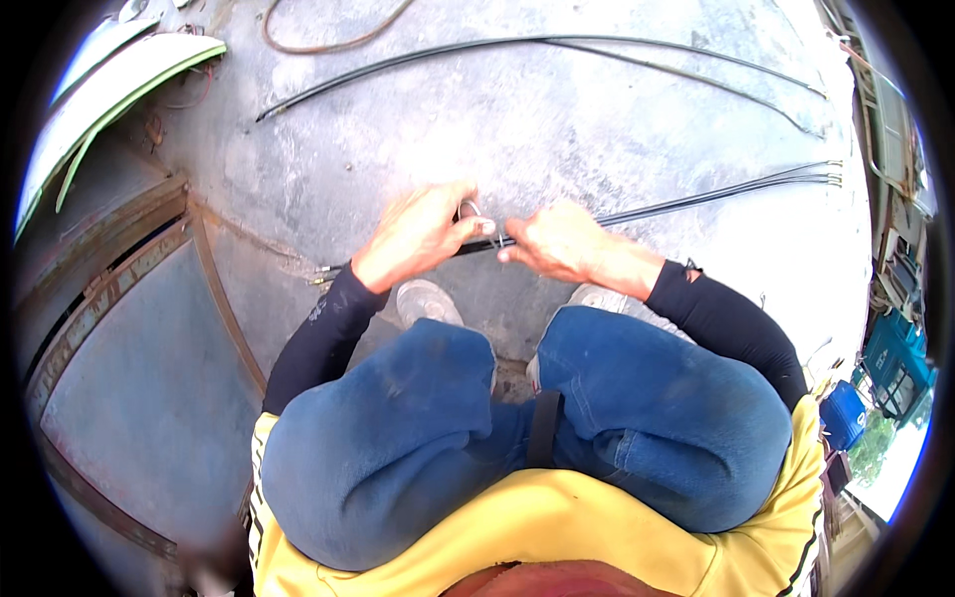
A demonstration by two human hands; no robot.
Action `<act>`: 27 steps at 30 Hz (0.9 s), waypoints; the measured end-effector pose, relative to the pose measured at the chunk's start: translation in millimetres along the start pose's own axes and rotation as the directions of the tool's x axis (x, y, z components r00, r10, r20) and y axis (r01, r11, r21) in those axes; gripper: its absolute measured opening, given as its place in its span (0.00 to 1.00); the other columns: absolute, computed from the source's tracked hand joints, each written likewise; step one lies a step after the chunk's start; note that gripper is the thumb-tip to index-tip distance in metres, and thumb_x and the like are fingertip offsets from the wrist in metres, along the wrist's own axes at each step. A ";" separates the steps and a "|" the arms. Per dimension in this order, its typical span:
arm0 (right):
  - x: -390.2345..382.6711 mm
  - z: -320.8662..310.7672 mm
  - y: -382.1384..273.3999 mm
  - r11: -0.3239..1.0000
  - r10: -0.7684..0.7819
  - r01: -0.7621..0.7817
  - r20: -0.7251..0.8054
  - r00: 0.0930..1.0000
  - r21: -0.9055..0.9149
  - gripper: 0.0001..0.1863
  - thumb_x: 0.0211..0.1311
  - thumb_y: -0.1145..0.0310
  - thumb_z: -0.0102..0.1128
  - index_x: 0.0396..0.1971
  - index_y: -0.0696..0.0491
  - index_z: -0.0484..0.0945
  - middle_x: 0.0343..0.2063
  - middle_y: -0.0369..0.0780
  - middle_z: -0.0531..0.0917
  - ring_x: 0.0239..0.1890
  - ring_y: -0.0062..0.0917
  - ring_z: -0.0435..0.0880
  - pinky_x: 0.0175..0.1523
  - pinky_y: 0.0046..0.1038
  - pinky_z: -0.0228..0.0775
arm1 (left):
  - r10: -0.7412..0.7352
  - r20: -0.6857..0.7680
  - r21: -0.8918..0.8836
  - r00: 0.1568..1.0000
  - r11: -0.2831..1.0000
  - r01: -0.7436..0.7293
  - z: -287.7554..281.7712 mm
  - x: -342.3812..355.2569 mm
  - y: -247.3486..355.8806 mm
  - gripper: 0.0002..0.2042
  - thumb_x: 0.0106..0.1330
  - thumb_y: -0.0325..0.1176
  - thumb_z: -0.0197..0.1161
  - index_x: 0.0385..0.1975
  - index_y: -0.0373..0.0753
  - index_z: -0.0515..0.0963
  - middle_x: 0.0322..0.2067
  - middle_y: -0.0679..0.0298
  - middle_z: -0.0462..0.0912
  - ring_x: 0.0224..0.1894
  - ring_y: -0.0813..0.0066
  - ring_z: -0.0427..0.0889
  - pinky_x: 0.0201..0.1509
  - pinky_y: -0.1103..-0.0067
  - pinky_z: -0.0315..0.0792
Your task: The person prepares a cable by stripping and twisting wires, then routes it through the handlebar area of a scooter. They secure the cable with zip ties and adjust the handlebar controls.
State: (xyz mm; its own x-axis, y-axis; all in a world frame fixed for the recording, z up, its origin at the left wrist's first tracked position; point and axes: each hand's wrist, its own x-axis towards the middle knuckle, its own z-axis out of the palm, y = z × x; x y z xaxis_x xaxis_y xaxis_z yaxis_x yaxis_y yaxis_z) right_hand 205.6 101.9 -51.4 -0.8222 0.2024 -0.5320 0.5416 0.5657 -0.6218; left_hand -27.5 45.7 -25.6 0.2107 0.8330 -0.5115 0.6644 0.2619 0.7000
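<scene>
My left hand [416, 231] is closed on a small silvery loop [469, 207], perhaps bent wire, just above a bundle of black cables [667, 209]. My right hand [557, 241] is closed around the bundle just right of it, where short, thin silvery pieces [500, 239] cross the cables; what they are exactly is too small to tell. The bundle runs from under my hands to the right. Its left ends [323, 274] show beside my left wrist, above my shoes [426, 301].
I squat on a grey concrete floor [348, 149]. More black cables [477, 43] and a reddish hose [328, 45] lie beyond. Pale curved panels [119, 85] and rusty-framed metal sheets [134, 348] are on the left. Teal [890, 363] and blue [844, 413] objects sit far right.
</scene>
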 end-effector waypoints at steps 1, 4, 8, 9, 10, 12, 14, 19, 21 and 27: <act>-1.3 0.2 -1.1 1.000 0.011 -0.012 0.028 1.000 0.012 0.25 0.76 0.47 0.57 0.32 0.56 0.81 0.22 0.51 0.86 0.31 0.53 0.88 0.35 0.52 0.79 | -0.033 0.008 -0.045 0.999 0.998 0.034 2.1 -0.3 0.4 0.17 0.66 0.43 0.73 0.35 0.36 0.78 0.28 0.53 0.86 0.35 0.48 0.86 0.38 0.59 0.74; -1.0 1.8 -1.0 1.000 -0.009 0.010 -0.045 0.999 0.021 0.25 0.76 0.47 0.56 0.31 0.57 0.81 0.22 0.51 0.85 0.30 0.51 0.88 0.34 0.50 0.79 | -0.116 -0.040 -0.113 0.992 0.987 0.111 10.4 2.8 -1.8 0.16 0.65 0.42 0.73 0.33 0.37 0.77 0.25 0.54 0.84 0.31 0.49 0.83 0.35 0.59 0.71; 1.8 9.0 0.7 0.997 0.012 -0.019 -0.096 0.995 -0.069 0.25 0.76 0.49 0.57 0.27 0.57 0.80 0.20 0.50 0.85 0.24 0.47 0.87 0.29 0.47 0.77 | -0.129 -0.123 -0.048 0.984 0.991 0.124 27.8 20.9 -6.5 0.15 0.65 0.42 0.73 0.33 0.37 0.77 0.25 0.55 0.83 0.31 0.48 0.84 0.34 0.59 0.72; 1.5 11.0 1.1 0.998 -0.003 -0.001 -0.080 0.997 -0.057 0.25 0.77 0.49 0.56 0.29 0.57 0.80 0.19 0.50 0.84 0.24 0.48 0.87 0.29 0.48 0.77 | -0.130 -0.130 -0.041 0.983 0.991 0.126 32.7 24.7 -7.4 0.16 0.65 0.43 0.73 0.33 0.37 0.77 0.25 0.55 0.84 0.32 0.48 0.84 0.35 0.59 0.72; 0.9 13.7 -1.6 0.999 -0.009 0.006 -0.063 0.998 -0.038 0.25 0.77 0.49 0.56 0.30 0.57 0.79 0.19 0.50 0.84 0.25 0.49 0.87 0.29 0.49 0.76 | -0.151 -0.126 -0.034 0.980 0.988 0.148 37.3 26.0 -8.0 0.16 0.66 0.43 0.72 0.33 0.37 0.77 0.26 0.55 0.84 0.32 0.48 0.84 0.35 0.59 0.73; -0.3 19.3 -11.2 0.999 -0.007 0.008 -0.030 1.000 0.049 0.25 0.78 0.49 0.54 0.32 0.59 0.79 0.18 0.51 0.83 0.26 0.51 0.86 0.32 0.51 0.76 | -0.259 -0.080 -0.011 0.963 0.966 0.259 44.1 25.3 -9.9 0.16 0.66 0.44 0.72 0.34 0.37 0.78 0.29 0.54 0.86 0.36 0.47 0.86 0.38 0.58 0.75; 0.8 19.7 -17.5 0.992 0.104 -0.102 -0.025 0.994 0.075 0.26 0.77 0.48 0.56 0.31 0.58 0.80 0.20 0.51 0.84 0.29 0.51 0.87 0.36 0.52 0.77 | -0.108 -0.153 0.016 0.982 0.994 0.112 46.7 23.1 -14.0 0.16 0.66 0.45 0.71 0.37 0.37 0.79 0.32 0.53 0.86 0.38 0.46 0.86 0.41 0.57 0.76; 18.1 -4.1 -0.4 0.974 0.173 -0.177 0.046 0.984 0.141 0.28 0.76 0.44 0.57 0.34 0.58 0.82 0.25 0.53 0.86 0.35 0.53 0.87 0.42 0.52 0.77 | -0.003 -0.244 0.016 0.970 1.000 0.007 13.6 37.9 -46.7 0.19 0.68 0.48 0.71 0.47 0.39 0.80 0.42 0.52 0.85 0.47 0.48 0.85 0.48 0.58 0.78; 20.2 -12.8 8.5 0.969 0.176 -0.184 0.061 0.983 0.166 0.28 0.75 0.42 0.58 0.36 0.57 0.83 0.27 0.53 0.87 0.37 0.54 0.87 0.43 0.52 0.77 | 0.117 -0.473 0.113 0.873 0.991 -0.071 -11.7 50.0 -64.4 0.18 0.69 0.42 0.71 0.51 0.39 0.79 0.47 0.53 0.83 0.52 0.51 0.84 0.53 0.59 0.78; 30.3 -29.5 16.5 0.955 0.152 -0.140 -0.025 0.988 0.260 0.20 0.70 0.53 0.66 0.38 0.60 0.81 0.31 0.54 0.85 0.40 0.55 0.84 0.45 0.51 0.74 | 0.300 -0.585 0.464 0.754 0.886 0.008 -85.8 70.2 -82.3 0.14 0.70 0.34 0.70 0.51 0.38 0.79 0.47 0.57 0.83 0.51 0.57 0.83 0.53 0.65 0.79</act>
State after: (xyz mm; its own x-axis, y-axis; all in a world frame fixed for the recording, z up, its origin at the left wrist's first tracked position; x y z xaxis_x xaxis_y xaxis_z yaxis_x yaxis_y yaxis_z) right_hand 184.5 140.9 -60.8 -0.7348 0.3059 -0.6054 0.6780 0.3039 -0.6693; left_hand -128.9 124.4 -76.3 -0.0613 0.9914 0.1156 0.9229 0.0122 0.3848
